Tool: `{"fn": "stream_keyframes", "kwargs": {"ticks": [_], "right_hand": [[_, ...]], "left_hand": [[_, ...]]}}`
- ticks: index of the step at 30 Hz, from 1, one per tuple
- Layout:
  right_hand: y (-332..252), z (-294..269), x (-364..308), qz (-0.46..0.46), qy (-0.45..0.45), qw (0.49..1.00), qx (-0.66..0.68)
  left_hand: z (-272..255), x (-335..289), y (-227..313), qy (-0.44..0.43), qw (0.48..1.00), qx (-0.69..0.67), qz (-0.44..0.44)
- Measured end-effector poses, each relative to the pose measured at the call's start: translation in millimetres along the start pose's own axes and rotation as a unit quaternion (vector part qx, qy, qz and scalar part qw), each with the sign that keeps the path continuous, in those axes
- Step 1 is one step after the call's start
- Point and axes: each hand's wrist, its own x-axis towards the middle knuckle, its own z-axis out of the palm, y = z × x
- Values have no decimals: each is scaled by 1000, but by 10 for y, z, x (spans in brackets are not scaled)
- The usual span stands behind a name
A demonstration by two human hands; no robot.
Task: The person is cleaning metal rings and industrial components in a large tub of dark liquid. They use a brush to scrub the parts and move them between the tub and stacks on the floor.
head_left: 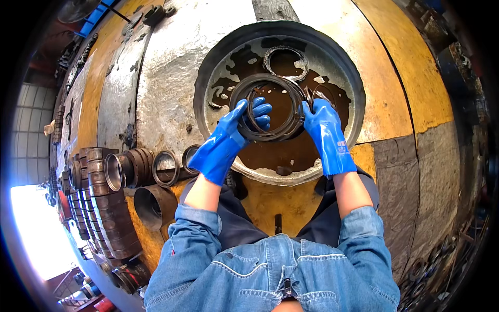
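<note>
Both my hands wear long blue rubber gloves and are over a wide round basin [205,78]. Dark brown liquid [275,156] with pale foam fills its bottom. Between the hands is a bundle of thin dark rings [274,137]. My left hand [227,134] is closed around the bundle's left side, its fingers passing through the middle. At the bundle's right edge, my right hand [323,127] is closed with thumb and fingers on the rings. A few thin strands [323,92] stand apart beside its fingertips. A smaller foamy ring bundle [286,49] lies at the basin's far side.
Left of my knees stand rows of brown metal rings [109,208], a few separate rings [166,169] and a wide metal sleeve [156,206]. Worn grey and yellow plates [171,62] cover the floor. Dark parts [416,268] are heaped along the right edge.
</note>
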Motion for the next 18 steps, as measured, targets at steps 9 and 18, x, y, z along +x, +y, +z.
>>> {"fn": "stream_keyframes", "kwargs": {"ticks": [9,18], "right_hand": [[-16,-145,49,41,-89,984,148],[75,-102,92,10,-41,991,126]], "left_hand": [[36,-79,160,5,996,80,24],[97,-76,83,-26,999,29,25]]}}
